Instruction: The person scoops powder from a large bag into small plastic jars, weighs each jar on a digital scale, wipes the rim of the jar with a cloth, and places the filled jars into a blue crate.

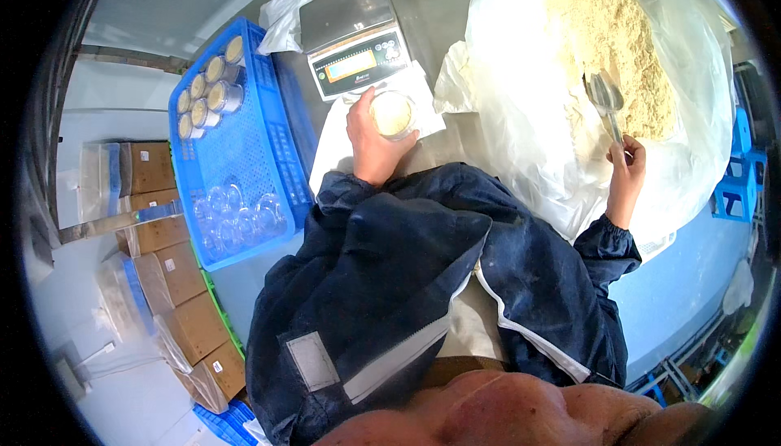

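Note:
My left hand is closed around a clear round tub filled with pale yellow powder, just in front of a digital weighing scale. In my right hand is the handle of a metal spoon. The spoon's bowl rests over a heap of pale yellow powder inside a large translucent plastic bag. A blue plastic crate on the left carries several filled tubs at its far end and several clear, apparently empty cups or lids at its near end.
White paper or cloth lies under the tub. Crumpled plastic sits beside the scale, and another crumpled white piece touches the bag. Cardboard boxes line the lower left. Blue plastic stools stand at far right.

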The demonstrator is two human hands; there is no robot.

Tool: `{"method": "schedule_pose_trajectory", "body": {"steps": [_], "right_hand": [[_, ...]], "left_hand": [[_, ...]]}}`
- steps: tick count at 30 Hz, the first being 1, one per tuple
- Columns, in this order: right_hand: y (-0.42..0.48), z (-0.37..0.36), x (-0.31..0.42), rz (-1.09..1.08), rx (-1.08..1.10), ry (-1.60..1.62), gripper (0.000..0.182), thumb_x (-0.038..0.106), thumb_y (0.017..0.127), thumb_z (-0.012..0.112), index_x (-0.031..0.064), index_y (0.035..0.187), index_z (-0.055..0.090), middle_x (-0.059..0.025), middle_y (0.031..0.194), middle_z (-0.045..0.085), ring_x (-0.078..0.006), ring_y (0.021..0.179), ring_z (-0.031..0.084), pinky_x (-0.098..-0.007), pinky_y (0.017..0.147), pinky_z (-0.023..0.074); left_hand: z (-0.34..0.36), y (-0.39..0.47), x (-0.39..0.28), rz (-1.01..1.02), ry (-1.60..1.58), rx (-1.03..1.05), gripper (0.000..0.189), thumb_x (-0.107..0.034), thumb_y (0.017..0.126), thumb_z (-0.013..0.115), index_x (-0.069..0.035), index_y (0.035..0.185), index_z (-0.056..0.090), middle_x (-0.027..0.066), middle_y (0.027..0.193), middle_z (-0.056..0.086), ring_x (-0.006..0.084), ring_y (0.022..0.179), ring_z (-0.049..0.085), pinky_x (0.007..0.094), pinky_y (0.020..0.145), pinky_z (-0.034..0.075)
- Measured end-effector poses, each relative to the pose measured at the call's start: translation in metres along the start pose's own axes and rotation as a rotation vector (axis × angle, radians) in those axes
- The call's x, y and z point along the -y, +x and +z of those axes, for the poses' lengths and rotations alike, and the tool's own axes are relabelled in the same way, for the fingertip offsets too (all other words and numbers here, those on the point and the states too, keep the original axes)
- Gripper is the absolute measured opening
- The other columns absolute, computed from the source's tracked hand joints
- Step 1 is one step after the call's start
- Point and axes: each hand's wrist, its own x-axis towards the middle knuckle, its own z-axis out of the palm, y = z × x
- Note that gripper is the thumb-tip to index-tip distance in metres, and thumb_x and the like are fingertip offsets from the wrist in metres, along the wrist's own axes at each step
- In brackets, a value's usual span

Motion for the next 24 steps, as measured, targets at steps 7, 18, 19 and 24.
{"method": "schedule_pose_trajectory", "body": {"steps": [7,18,19,24], "right_hand": [[-0.004,-0.005,0.007,-0.170,-0.012,-0.347,0.031,0.014,0.094,0.069,-0.0041,0.118,0.061,-0.0130,0.102,0.067,-0.0222,0.089,0.065,-0.0325,0.081,0.0535],[-0.024,0.005,0.084,-0.361,-0.092,-0.297,0.027,0.013,0.096,0.069,-0.0011,0.118,0.064,-0.0133,0.106,0.067,-0.0207,0.096,0.065,-0.0336,0.084,0.0542],[-0.026,0.008,0.086,-0.371,-0.083,-0.276,0.027,0.013,0.096,0.069,-0.0011,0.118,0.064,-0.0126,0.105,0.067,-0.0196,0.094,0.065,-0.0329,0.084,0.0541],[-0.040,0.033,0.095,-0.336,-0.039,-0.151,0.019,0.009,0.095,0.068,-0.0014,0.111,0.066,-0.0088,0.100,0.069,-0.0153,0.087,0.064,-0.0290,0.083,0.0519]], "left_hand": [[0.000,-0.002,0.008,-0.105,-0.153,0.059,0.120,-0.012,0.060,0.094,-0.002,0.153,0.020,0.0194,0.138,0.044,0.0319,0.130,0.046,0.0427,0.113,0.037],[-0.005,-0.006,0.012,-0.113,-0.317,0.027,0.118,-0.010,0.061,0.094,-0.006,0.154,0.022,0.0200,0.136,0.049,0.0335,0.129,0.050,0.0424,0.111,0.040],[-0.005,-0.007,0.012,-0.090,-0.305,0.012,0.118,-0.010,0.061,0.094,-0.006,0.154,0.022,0.0195,0.136,0.049,0.0331,0.128,0.050,0.0421,0.111,0.040],[-0.001,-0.008,0.014,-0.118,-0.305,0.037,0.118,-0.010,0.061,0.094,-0.005,0.154,0.022,0.0181,0.135,0.048,0.0321,0.128,0.050,0.0411,0.110,0.041]]}}
